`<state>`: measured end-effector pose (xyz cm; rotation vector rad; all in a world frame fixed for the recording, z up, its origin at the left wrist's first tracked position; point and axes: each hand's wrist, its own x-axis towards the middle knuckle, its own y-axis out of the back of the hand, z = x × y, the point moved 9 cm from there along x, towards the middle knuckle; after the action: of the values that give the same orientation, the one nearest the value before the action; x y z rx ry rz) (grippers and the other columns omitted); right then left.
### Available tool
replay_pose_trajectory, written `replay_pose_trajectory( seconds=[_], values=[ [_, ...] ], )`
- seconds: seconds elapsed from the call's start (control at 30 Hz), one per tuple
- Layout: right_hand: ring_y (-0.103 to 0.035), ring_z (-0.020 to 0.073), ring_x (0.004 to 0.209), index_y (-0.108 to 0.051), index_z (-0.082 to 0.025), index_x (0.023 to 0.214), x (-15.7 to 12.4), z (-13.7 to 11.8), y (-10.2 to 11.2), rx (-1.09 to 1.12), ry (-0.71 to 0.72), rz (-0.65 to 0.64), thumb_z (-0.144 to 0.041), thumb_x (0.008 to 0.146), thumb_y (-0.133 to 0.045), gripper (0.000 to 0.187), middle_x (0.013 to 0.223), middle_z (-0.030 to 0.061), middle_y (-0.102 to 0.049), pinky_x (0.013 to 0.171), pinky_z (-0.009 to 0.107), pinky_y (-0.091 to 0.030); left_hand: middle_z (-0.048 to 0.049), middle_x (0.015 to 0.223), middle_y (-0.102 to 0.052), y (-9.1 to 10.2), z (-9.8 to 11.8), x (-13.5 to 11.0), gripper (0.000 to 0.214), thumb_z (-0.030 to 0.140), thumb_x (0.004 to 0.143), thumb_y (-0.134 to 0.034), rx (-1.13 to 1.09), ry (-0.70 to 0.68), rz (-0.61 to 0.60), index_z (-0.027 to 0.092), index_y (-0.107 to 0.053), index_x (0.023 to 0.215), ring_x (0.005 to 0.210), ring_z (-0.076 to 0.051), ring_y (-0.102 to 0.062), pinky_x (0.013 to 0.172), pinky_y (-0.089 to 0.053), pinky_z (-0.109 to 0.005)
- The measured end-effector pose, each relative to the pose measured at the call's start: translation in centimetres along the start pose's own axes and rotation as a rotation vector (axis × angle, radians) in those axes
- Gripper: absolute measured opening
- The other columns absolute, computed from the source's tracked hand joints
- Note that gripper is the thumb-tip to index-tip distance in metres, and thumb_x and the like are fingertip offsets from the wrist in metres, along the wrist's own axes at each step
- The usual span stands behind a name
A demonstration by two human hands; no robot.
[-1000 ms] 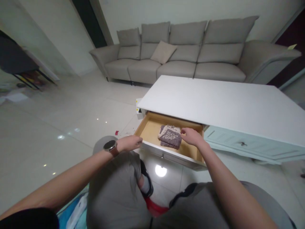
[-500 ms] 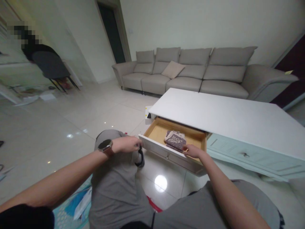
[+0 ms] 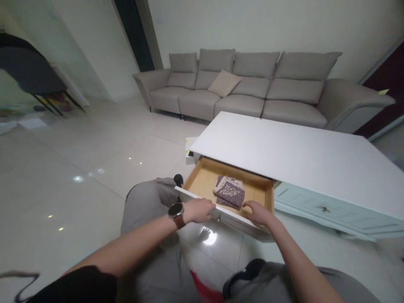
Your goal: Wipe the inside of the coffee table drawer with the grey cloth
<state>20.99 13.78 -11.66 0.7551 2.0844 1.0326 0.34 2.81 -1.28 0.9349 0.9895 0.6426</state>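
Brown-strapped, a watch (image 3: 176, 212) sits on the wrist just left of the drawer (image 3: 202, 181). Next to it the left hand (image 3: 198, 210) lies over the drawer's white front panel, near the middle of that panel. Its fingers (image 3: 210, 207) are clenched over the top edge, grasping it.

The drawer itself stands pulled well out from under the table (image 3: 284, 155), and its pale wooden bottom shows bare on the left half. A folded towel (image 3: 230, 193), grey-purple with a light pattern, lies flat inside the drawer, right of its middle and close behind the front panel. The towel is just beyond the left fingers and apart from them, with the panel's edge between.

At the drawer's front right corner the right hand (image 3: 259, 212) rests on the rim. Its fingers (image 3: 252, 205) point toward the towel's near right corner and stop just beside it; whether they touch the cloth, or grip the rim, cannot be told.

Behind the drawer, past the table, stands a grey sofa (image 3: 246, 90). Glossy pale floor (image 3: 94, 151) stretches away to the drawer's left.
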Motion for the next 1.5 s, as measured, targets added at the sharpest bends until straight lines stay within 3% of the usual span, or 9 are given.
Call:
replay_pose_trajectory(
  seconds=[0.13, 0.3, 0.53, 0.73, 0.9, 1.07, 1.17, 1.33, 1.5],
  values=[
    [-0.061, 0.0291, 0.129, -0.07, -0.019, 0.129, 2.7, -0.6, -0.7, 0.016, 0.056, -0.009, -0.007, 0.069, -0.066, 0.062, 0.141, 0.0141, -0.066, 0.115, 0.041, -0.043, -0.0177, 0.129, -0.068, -1.4, 0.7, 3.6, 0.036, 0.025, 0.092, -0.058, 0.007, -0.007, 0.108, 0.016, -0.064, 0.126, 0.122, -0.034, -0.062, 0.1, -0.051, -0.046],
    [-0.039, 0.0324, 0.15, -0.059, -0.019, 0.146, 6.3, -0.7, -1.2, -0.019, 0.086, 0.049, -0.014, 0.07, -0.074, 0.078, 0.164, 0.0174, -0.041, 0.122, 0.047, -0.035, -0.0194, 0.125, -0.069, -4.9, 1.7, 6.5, 0.036, 0.017, 0.097, -0.046, -0.05, 0.059, 0.131, 0.016, -0.063, 0.129, 0.118, -0.034, -0.063, 0.107, -0.041, -0.056],
    [-0.009, 0.0463, 0.159, -0.04, -0.036, 0.162, 9.7, -0.4, -3.0, -0.188, 0.045, -0.053, -0.036, 0.065, -0.088, 0.108, 0.177, 0.0087, -0.013, 0.121, 0.067, -0.025, -0.0167, 0.121, -0.068, -5.8, 2.0, 7.4, 0.03, 0.036, 0.097, -0.06, -0.243, -0.008, 0.116, 0.022, -0.064, 0.123, 0.116, -0.035, -0.057, 0.093, -0.045, -0.052],
    [0.008, 0.0557, 0.156, -0.034, -0.047, 0.162, 14.7, -1.0, -5.3, -0.254, 0.014, -0.165, -0.058, 0.069, -0.084, 0.107, 0.178, 0.0049, 0.005, 0.112, 0.081, -0.019, -0.0154, 0.123, -0.065, -5.7, 1.3, 7.2, 0.034, 0.034, 0.094, -0.061, -0.323, -0.011, 0.066, 0.022, -0.063, 0.125, 0.116, -0.033, -0.055, 0.094, -0.043, -0.051],
    [0.002, 0.0555, 0.156, -0.029, -0.048, 0.163, 20.6, -5.9, -5.6, -0.274, 0.013, -0.109, -0.054, 0.075, -0.077, 0.101, 0.178, 0.0045, 0.005, 0.111, 0.08, -0.021, -0.0166, 0.123, -0.064, -5.7, 1.5, 7.1, 0.035, 0.027, 0.092, -0.059, -0.324, 0.017, 0.069, 0.025, -0.063, 0.127, 0.113, -0.033, -0.054, 0.091, -0.043, -0.053],
    [-0.008, 0.0527, 0.154, -0.034, -0.044, 0.163, 26.0, -12.5, -6.0, -0.283, 0.028, -0.06, -0.058, 0.08, -0.07, 0.091, 0.177, 0.0077, -0.009, 0.11, 0.074, -0.028, -0.0183, 0.126, -0.063, -6.3, 1.7, 7.3, 0.036, 0.027, 0.093, -0.056, -0.33, 0.004, 0.029, 0.023, -0.065, 0.128, 0.115, -0.033, -0.054, 0.093, -0.043, -0.054],
    [-0.021, 0.0502, 0.149, -0.043, -0.038, 0.158, 27.5, -14.3, -5.5, -0.284, 0.014, -0.01, -0.058, 0.087, -0.062, 0.077, 0.172, 0.0111, -0.021, 0.109, 0.069, -0.032, -0.0185, 0.122, -0.066, -6.3, 1.8, 7.3, 0.036, 0.024, 0.095, -0.052, -0.342, 0.002, 0.018, 0.021, -0.068, 0.127, 0.115, -0.034, -0.053, 0.094, -0.043, -0.054],
    [-0.031, 0.0455, 0.141, -0.048, -0.034, 0.154, 26.3, -12.8, -4.4, -0.328, 0.052, -0.025, -0.052, 0.091, -0.056, 0.066, 0.165, 0.0122, -0.031, 0.108, 0.064, -0.034, -0.0176, 0.121, -0.065, -5.8, 1.6, 7.2, 0.032, 0.024, 0.096, -0.052, -0.341, 0.039, 0.051, 0.019, -0.067, 0.123, 0.114, -0.034, -0.054, 0.094, -0.044, -0.054],
    [-0.035, 0.0445, 0.138, -0.05, -0.032, 0.152, 21.8, -6.4, -2.4, -0.392, -0.024, -0.072, -0.043, 0.085, -0.062, 0.068, 0.162, 0.0137, -0.034, 0.108, 0.061, -0.035, -0.016, 0.121, -0.064, -5.8, 1.8, 7.1, 0.028, 0.025, 0.097, -0.051, -0.326, 0.067, 0.076, 0.02, -0.064, 0.121, 0.115, -0.034, -0.054, 0.094, -0.044, -0.053]
  ],
)
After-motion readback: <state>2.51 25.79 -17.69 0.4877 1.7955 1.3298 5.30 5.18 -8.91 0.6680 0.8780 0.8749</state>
